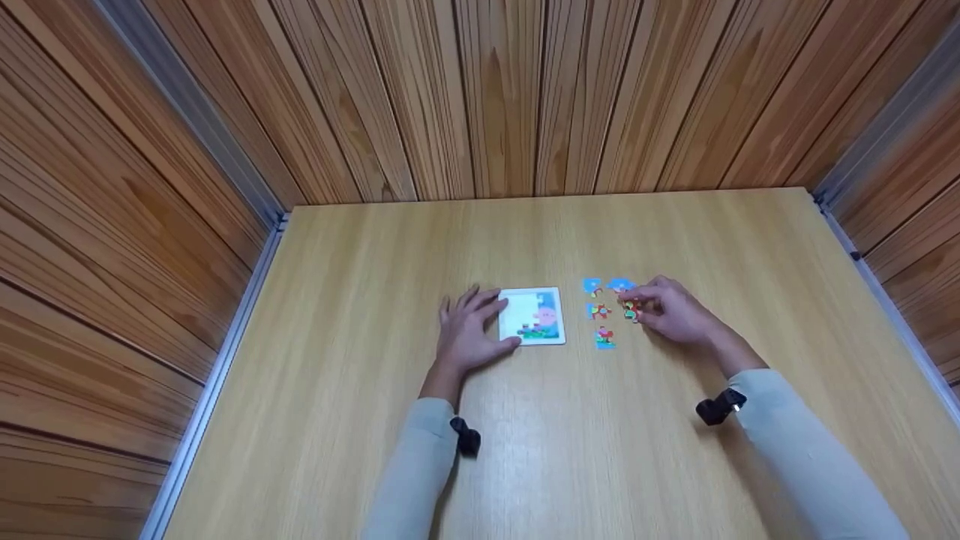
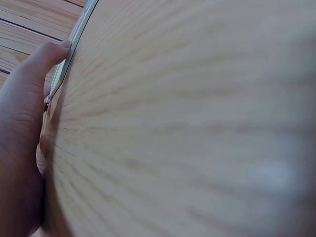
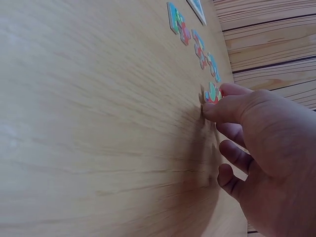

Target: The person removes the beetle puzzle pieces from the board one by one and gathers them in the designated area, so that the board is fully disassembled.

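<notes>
Head view: left hand (image 1: 471,328), loose, touches the board's (image 1: 515,315) left edge; right hand (image 1: 675,313) probably pinches a puzzle piece (image 1: 631,312).

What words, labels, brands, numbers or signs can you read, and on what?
None can be read.
Puzzle board: printed picture; any lettering is too small to make out.
Loose puzzle pieces: coloured print, no legible text.
Black wrist devices: any marking too small to tell.

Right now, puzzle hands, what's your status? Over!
Left hand touching puzzle tray, part-filled. Right hand pinching a piece. Loose pieces lying between right hand and tray.
</notes>
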A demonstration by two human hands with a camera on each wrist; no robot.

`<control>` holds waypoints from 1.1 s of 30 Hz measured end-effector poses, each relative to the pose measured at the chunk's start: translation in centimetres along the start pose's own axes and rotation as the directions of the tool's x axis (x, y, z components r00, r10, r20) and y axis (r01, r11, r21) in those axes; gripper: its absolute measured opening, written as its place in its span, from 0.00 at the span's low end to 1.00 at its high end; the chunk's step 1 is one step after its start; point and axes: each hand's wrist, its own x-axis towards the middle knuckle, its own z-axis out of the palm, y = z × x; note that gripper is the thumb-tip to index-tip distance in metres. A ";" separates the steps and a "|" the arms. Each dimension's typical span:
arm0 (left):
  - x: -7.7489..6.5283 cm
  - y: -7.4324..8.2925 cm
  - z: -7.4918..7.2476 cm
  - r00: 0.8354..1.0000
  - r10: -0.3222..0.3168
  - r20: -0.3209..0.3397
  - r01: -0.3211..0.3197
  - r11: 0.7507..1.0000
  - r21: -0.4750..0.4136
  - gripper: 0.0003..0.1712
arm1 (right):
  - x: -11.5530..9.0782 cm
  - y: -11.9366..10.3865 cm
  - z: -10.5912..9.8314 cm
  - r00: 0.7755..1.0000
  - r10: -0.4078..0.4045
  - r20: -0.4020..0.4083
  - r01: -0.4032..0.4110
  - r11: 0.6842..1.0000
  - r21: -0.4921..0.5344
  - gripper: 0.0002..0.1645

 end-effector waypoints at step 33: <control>0.1 -0.1 0.0 1.000 0.001 0.002 -0.001 1.000 0.015 0.49 | 0.1 0.6 0.3 0.997 -0.040 -0.063 0.041 0.999 0.015 0.25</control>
